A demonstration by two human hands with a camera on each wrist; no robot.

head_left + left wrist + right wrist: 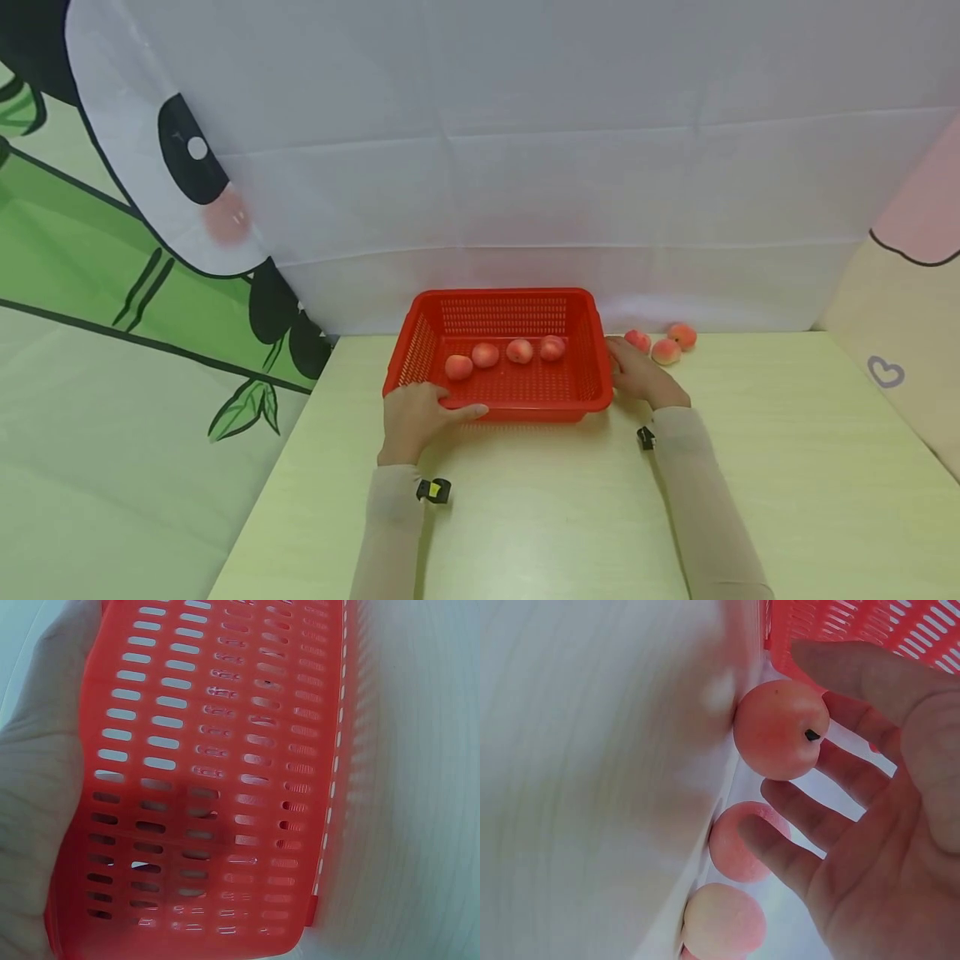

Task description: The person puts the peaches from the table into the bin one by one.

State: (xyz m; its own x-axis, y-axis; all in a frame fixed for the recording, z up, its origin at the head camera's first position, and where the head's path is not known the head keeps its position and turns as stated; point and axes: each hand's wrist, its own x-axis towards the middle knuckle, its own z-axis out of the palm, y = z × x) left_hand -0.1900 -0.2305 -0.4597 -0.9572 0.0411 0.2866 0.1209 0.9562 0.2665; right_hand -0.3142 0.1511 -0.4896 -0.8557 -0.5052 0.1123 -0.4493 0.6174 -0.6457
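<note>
A red plastic basket (491, 408) stands on the table with several peaches (520, 351) in it. My left hand (416, 417) grips its rim at the near left corner; in the left wrist view the palm lies along the slotted basket wall (202, 750). My right hand (637, 371) is beside the basket's right wall. In the right wrist view its spread thumb and fingers surround one peach (780, 731) without visibly closing on it. The head view hides that peach behind the hand. More peaches (666, 351) lie just right of this hand.
A pale wooden table (540, 517) bears everything. Behind it hangs a white cloth backdrop (525, 192) close to the basket's far side. A printed green and black cartoon sheet (112, 250) covers the left.
</note>
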